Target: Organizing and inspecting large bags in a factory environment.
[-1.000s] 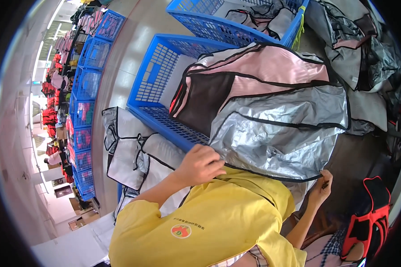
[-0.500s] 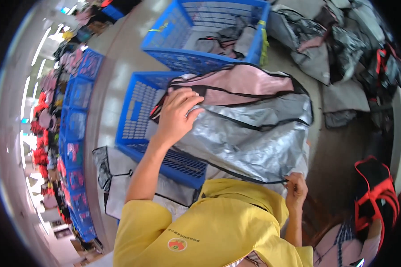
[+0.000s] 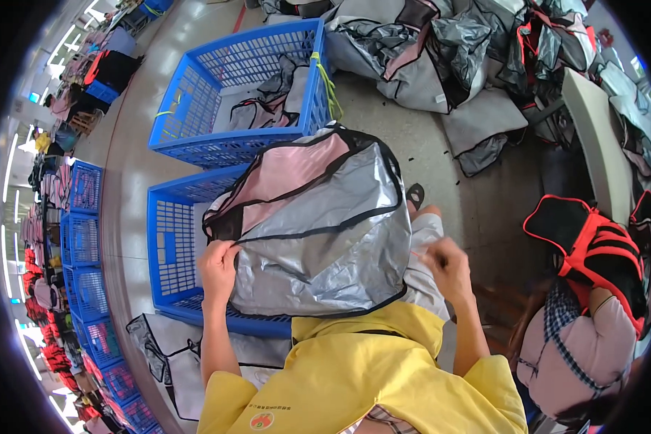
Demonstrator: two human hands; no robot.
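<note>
Across my lap and the near blue crate lies an unfinished bag (image 3: pixel 325 239), its shiny silver lining, pink panel and black bound edges facing up. My left hand (image 3: pixel 218 273) is closed on its left edge, pinching the black binding below a dark corner. Just off the right edge is my right hand (image 3: pixel 448 269), raised with its fingers curled together. Whatever it may hold is too small to make out. The near blue crate (image 3: pixel 168 242) is partly hidden under the bag.
A second blue crate (image 3: pixel 231 137) with grey and pink pieces stands beyond. Grey and silver bag pieces (image 3: pixel 441 58) are heaped at the far right. Beside a pale curved panel (image 3: pixel 593 137), a black and red bag (image 3: pixel 586 246) lies near a person (image 3: pixel 571 354). Stacked crates (image 3: pixel 79 246) line the left.
My left hand has come from lying spread on the bag to pinching its left edge. My right hand has left the lower right corner and lifted. The view has shifted to the right.
</note>
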